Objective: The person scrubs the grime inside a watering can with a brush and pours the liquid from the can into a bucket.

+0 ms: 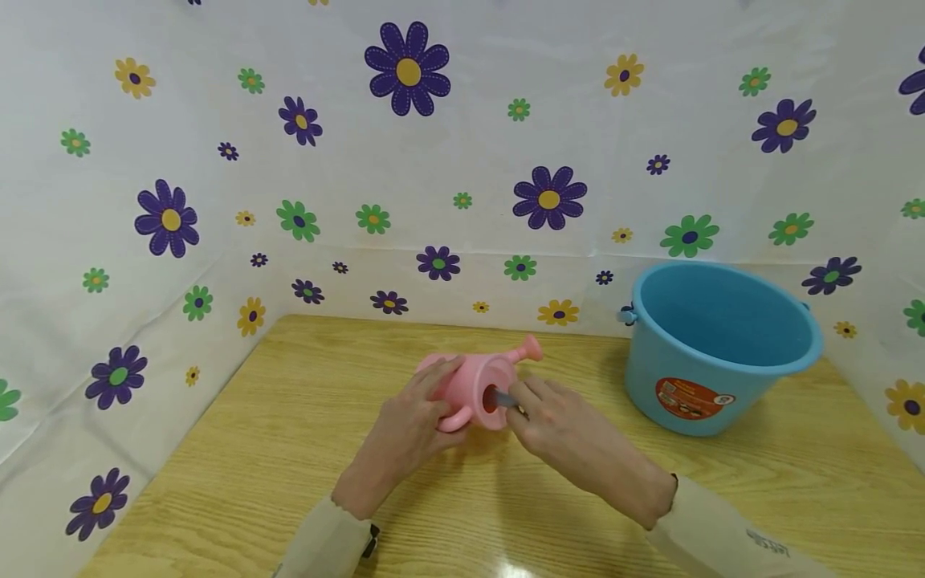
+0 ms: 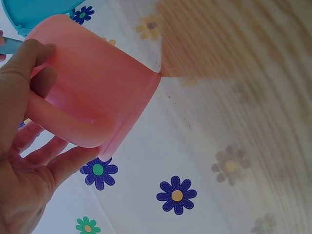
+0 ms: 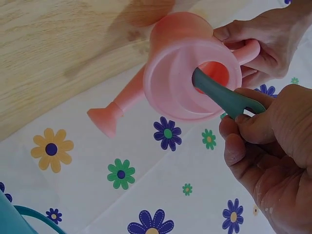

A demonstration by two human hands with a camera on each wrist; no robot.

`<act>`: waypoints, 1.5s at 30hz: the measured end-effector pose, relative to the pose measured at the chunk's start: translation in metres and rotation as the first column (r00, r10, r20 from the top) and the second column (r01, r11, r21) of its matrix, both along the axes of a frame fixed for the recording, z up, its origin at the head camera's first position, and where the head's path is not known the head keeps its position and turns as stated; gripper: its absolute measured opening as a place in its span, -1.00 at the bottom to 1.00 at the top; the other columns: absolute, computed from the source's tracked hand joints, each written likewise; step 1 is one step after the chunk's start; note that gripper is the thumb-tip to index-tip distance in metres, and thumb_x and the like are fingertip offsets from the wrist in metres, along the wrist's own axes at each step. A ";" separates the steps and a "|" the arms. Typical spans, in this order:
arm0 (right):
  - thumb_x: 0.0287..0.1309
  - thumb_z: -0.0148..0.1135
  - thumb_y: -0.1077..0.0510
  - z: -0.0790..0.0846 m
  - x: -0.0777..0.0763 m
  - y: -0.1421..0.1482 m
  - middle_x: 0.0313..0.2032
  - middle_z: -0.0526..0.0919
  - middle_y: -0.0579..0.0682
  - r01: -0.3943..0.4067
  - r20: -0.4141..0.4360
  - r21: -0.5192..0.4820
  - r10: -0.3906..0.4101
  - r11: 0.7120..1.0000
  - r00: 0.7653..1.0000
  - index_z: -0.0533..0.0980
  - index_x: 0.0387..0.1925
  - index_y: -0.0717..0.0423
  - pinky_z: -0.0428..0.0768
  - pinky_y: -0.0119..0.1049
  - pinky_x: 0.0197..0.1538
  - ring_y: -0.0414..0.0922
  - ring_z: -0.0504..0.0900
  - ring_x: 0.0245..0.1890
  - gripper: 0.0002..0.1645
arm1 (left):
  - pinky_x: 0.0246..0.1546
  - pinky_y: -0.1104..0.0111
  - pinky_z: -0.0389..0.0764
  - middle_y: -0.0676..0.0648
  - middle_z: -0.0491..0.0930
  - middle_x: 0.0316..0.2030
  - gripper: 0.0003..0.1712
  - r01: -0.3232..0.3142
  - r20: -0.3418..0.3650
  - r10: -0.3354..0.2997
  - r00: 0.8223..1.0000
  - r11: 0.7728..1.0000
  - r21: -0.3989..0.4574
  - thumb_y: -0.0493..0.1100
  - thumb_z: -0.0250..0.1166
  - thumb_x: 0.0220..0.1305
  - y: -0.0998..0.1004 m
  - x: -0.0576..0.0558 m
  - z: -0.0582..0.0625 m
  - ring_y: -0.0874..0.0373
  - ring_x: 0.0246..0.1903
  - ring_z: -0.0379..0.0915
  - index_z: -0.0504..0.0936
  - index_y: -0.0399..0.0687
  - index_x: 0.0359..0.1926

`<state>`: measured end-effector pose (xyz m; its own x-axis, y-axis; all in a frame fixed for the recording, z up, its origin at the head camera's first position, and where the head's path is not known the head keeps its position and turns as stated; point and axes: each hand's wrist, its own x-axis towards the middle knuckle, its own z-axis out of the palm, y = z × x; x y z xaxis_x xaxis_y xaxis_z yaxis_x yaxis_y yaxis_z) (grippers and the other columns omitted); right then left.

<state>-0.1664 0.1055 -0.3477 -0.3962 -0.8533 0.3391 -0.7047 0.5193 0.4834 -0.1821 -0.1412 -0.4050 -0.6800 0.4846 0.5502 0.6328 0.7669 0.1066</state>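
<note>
A pink toy watering can (image 1: 462,379) lies tipped on the table, its open top turned to the right and its spout pointing away to the back right. My left hand (image 1: 408,425) grips it by the body and curved handle; the left wrist view shows the thumb and fingers around that handle. Between thumb and fingers, my right hand (image 1: 560,421) pinches the end of a blue-green tool handle (image 3: 222,95) with a hole in it. The other end of this tool goes into the can's round opening (image 3: 219,73) and is hidden inside.
A large blue bucket (image 1: 646,373) with an orange label (image 1: 694,399) stands upright at the right of the wooden table (image 1: 311,385). White flower-patterned sheeting (image 1: 462,144) hangs behind the table and along its sides.
</note>
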 end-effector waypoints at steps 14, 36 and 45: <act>0.09 0.54 0.23 -0.018 -0.011 -0.006 -0.22 0.55 0.00 0.007 0.016 -0.043 -0.007 0.999 1.000 0.63 -0.20 0.14 0.61 -0.47 -0.26 -0.12 0.53 -0.23 -0.74 | -0.13 0.28 0.81 -0.16 0.56 0.31 -0.67 0.006 0.010 -0.007 1.000 1.000 0.014 -0.15 0.59 0.04 -0.002 0.000 -0.001 -0.11 0.33 0.49 0.62 -0.08 -0.68; 0.07 0.55 0.19 -0.022 -0.014 -0.011 -0.14 0.56 0.02 0.030 0.089 -0.034 -0.027 0.999 0.996 0.64 -0.21 0.13 0.69 -0.43 -0.12 -0.08 0.55 -0.14 -0.74 | -0.08 0.25 0.79 -0.16 0.57 0.29 -0.67 0.009 0.009 -0.009 1.000 1.000 0.013 -0.14 0.59 0.05 -0.001 0.000 0.000 -0.10 0.33 0.49 0.63 -0.10 -0.68; 0.05 0.57 0.23 -0.019 -0.011 -0.007 -0.19 0.54 0.03 0.015 0.052 -0.063 -0.012 0.998 0.999 0.62 -0.19 0.15 0.63 -0.44 -0.25 -0.10 0.53 -0.20 -0.69 | -0.03 0.24 0.78 -0.17 0.57 0.29 -0.66 0.012 -0.001 -0.012 1.000 1.000 0.017 -0.12 0.61 0.03 -0.001 -0.001 -0.002 -0.10 0.33 0.49 0.64 -0.11 -0.67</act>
